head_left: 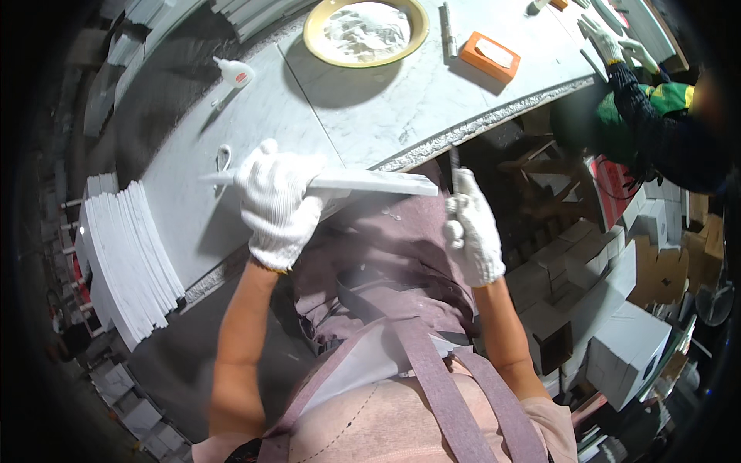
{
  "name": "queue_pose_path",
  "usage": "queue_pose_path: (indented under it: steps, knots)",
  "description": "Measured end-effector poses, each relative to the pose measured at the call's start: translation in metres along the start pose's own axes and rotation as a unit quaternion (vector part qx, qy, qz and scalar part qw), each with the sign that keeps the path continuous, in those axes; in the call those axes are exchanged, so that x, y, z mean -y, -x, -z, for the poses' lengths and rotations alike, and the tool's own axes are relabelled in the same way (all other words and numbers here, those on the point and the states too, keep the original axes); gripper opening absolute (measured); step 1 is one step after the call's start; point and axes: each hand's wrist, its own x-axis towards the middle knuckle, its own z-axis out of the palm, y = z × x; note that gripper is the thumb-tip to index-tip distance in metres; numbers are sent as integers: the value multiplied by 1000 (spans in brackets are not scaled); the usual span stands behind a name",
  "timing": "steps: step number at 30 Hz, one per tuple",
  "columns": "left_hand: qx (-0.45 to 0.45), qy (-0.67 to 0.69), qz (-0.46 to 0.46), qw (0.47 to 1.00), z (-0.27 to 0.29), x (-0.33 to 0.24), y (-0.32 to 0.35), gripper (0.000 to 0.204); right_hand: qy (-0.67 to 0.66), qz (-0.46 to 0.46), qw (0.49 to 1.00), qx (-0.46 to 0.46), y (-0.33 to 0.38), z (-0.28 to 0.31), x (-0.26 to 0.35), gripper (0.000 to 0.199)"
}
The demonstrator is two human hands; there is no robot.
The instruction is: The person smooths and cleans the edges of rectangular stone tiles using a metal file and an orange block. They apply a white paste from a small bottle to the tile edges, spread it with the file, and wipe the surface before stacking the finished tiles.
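Observation:
My left hand [279, 197], in a white knitted glove, is closed around a long white strip [378, 182] that looks like stone. One end of the strip juts out to the right over my lap, past the table edge; the other reaches left over the white table [309, 123]. In my gloved right hand [472, 231] a slim dark tool like a file [455, 160] points upward, just right of the strip's end and apart from it. A small white loop [224, 158] lies on the table beside my left hand.
On the table stand a yellow bowl [310, 35] of white powder, a white squeeze bottle [235, 74], an orange box [490, 59] and a narrow stick [449, 31]. White strips [127, 255] are stacked at the left. A co-worker's gloved hands [610, 45] are at the far right; boxes [629, 351] sit below.

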Motion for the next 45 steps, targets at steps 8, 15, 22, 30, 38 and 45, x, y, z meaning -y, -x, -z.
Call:
queue_pose_path:
  steps: [8, 15, 22, 30, 38, 45]
  knots:
    - [-30, -91, 44, 994, 0, -39, 38, 63, -97, -85, 991, 34, 0, -32, -10, 62]
    - [30, -80, 55, 995, 8, -51, 38, 71, -29, -53, 997, 50, 1, -30, -9, 66]
    - [42, -126, 51, 990, 3, -57, 41, 74, -41, -71, 996, 42, 14, -26, -9, 69]
    - [31, -113, 44, 992, 4, -61, 34, 65, -123, -57, 990, 31, -16, -35, -11, 63]
    - [27, -119, 44, 992, 2, -63, 33, 68, -95, -127, 987, 8, 26, -30, -5, 65]
    - [19, -97, 52, 994, 1, -63, 37, 67, -117, -84, 989, 14, 4, -32, -12, 63]
